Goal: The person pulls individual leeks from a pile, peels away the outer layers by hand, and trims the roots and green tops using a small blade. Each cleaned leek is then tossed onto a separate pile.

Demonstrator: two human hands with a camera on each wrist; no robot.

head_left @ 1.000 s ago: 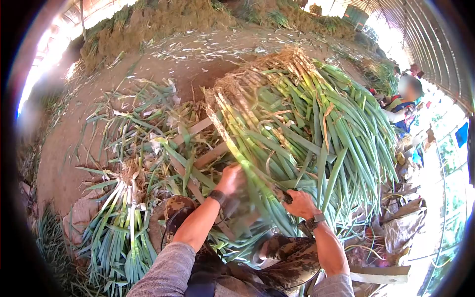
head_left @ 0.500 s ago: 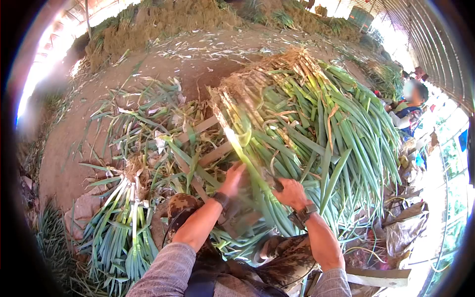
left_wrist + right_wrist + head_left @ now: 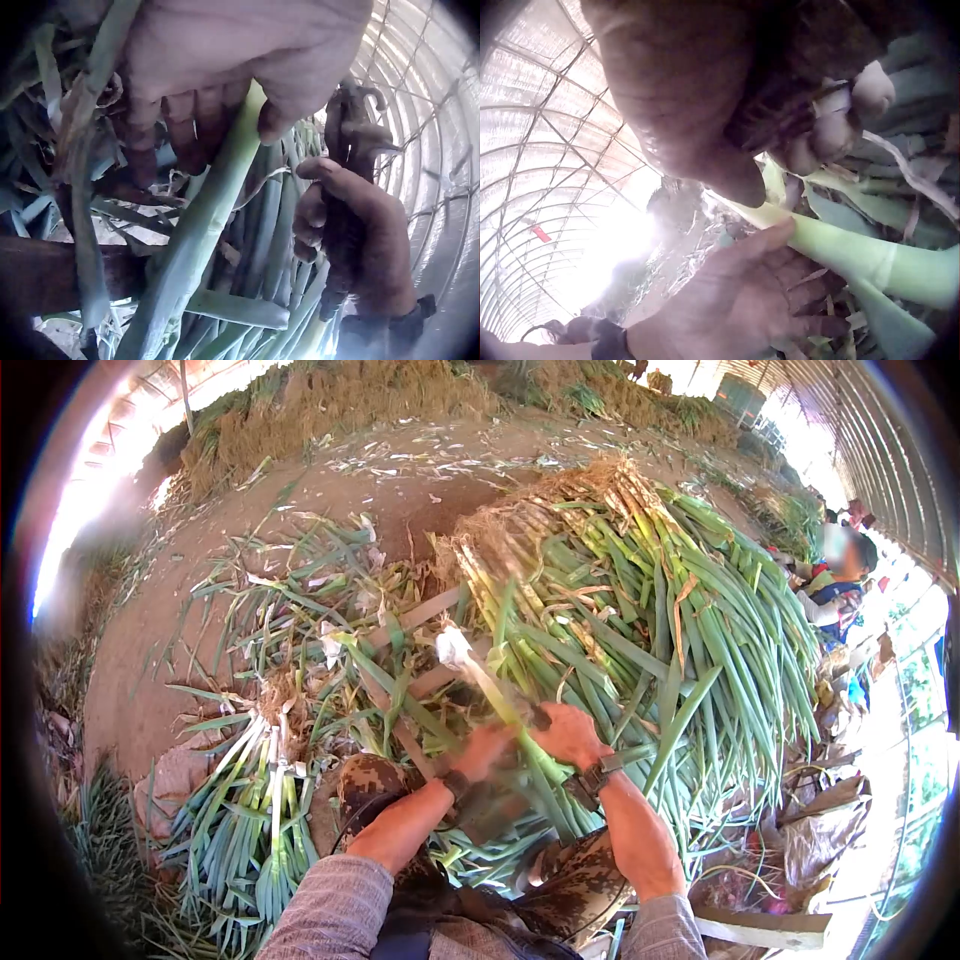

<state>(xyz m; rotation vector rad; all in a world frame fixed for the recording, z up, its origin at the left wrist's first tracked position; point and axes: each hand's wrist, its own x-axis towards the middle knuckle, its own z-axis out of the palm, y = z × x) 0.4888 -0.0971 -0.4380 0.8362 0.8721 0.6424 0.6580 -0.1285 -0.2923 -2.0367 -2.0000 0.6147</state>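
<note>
A single green onion (image 3: 493,695), white at its root end, slants up between the two hands. The left hand (image 3: 484,749) is blurred; in the left wrist view that hand (image 3: 240,52) has its thumb and fingers on either side of the stalk (image 3: 202,225). The right hand (image 3: 572,738) curls its fingers round a dark tool (image 3: 541,717), close to the stalk. In the right wrist view the right hand (image 3: 682,90) grips this tool above the stalk (image 3: 840,247), and the left hand (image 3: 727,300) has its thumb against the stalk.
A large pile of green onions (image 3: 640,590) lies ahead and to the right. Loose leaves and peelings (image 3: 300,600) cover the ground at the left, with a cleaned bunch (image 3: 260,810) near the left knee. Another person (image 3: 838,585) is at the far right.
The right hand has moved left, towards the left hand. The onion's root end has come down and nearer; it looked brown and rough before and now shows white.
</note>
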